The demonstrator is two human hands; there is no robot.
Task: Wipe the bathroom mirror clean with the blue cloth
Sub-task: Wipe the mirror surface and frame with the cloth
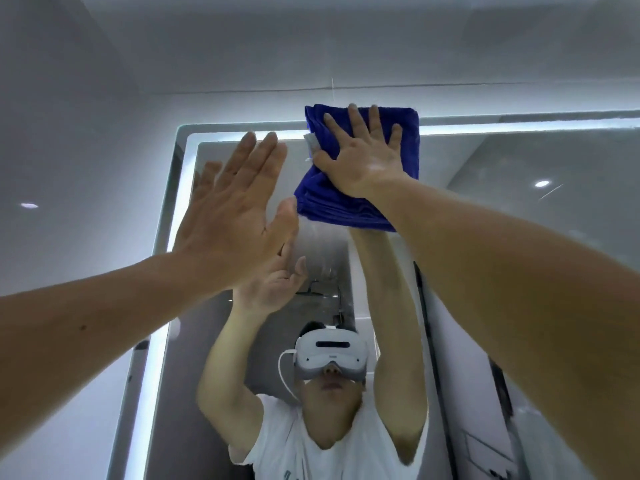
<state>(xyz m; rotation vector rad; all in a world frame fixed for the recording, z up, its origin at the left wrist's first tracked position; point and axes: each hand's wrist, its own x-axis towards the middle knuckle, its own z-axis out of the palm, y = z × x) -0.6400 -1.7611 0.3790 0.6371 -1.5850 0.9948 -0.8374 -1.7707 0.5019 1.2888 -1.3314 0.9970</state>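
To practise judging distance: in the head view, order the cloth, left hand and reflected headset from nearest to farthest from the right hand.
1. Cloth, pressed under the right hand, up top.
2. Left hand, to its left.
3. Headset, reflected low in the mirror.

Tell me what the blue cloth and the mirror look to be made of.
Blue cloth: a soft textile, probably microfibre or terry. It looks matte and fuzzy, and it is folded thick with its layered edges showing.
Mirror: smooth, glossy glass, since it gives a sharp reflection. The lit band along its rim looks frosted.
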